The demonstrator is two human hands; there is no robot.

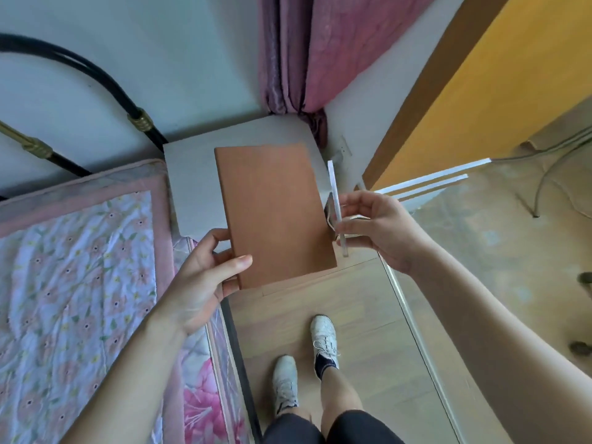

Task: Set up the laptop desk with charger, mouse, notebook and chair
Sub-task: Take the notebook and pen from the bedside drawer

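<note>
- My left hand (205,277) holds the brown notebook (274,213) by its near left corner: the thumb lies across the cover and the fingers (215,236) curl around the edge and under it.
- The notebook is in the air, tilted slightly, above the white counter (195,187) that stands in the corner beside the bed (80,251).
- My right hand (373,225) is just to the right of the notebook, its fingers closed in a pinch on a thin white strip (335,200) that stands nearly upright.
- A pale cord loops through the same hand; I cannot tell what it belongs to.
- The strip runs close along the notebook's right edge; I cannot tell whether the two touch.
- A pink curtain (307,52) hangs behind the counter, and an orange door (480,91) stands to the right.
- Below, my white shoes (304,363) stand on the wooden floor (362,315).
</note>
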